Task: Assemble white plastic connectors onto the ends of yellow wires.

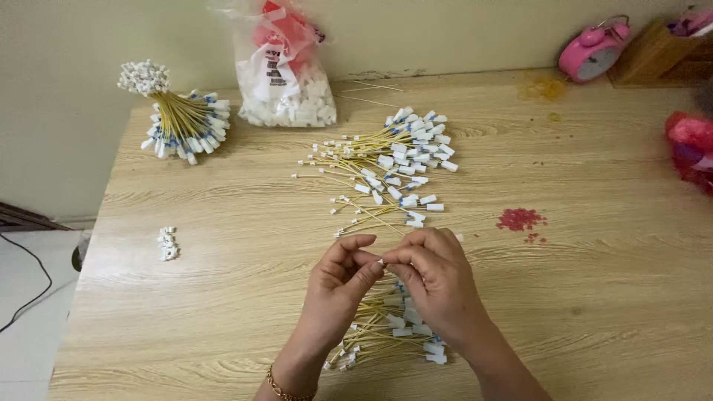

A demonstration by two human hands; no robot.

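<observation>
At centre frame, above the worktop (223, 297), the left hand (338, 278) and right hand (438, 278) meet, fingers clamped on one small white cap (381, 261), steadying it over the nearer wire pile (386, 330).

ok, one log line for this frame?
left hand + right hand: pinching small white cap | wire pile: beyond hands | bundle: table far-left

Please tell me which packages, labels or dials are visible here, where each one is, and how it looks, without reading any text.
Plastic bag: back of the table, against the wall; clear, lumpy, full of small white pieces, red and white packets on top.
Alarm clock: back right corner; round, pink, pale dial.
Red bag: right edge; crumpled, partly out of view.
</observation>
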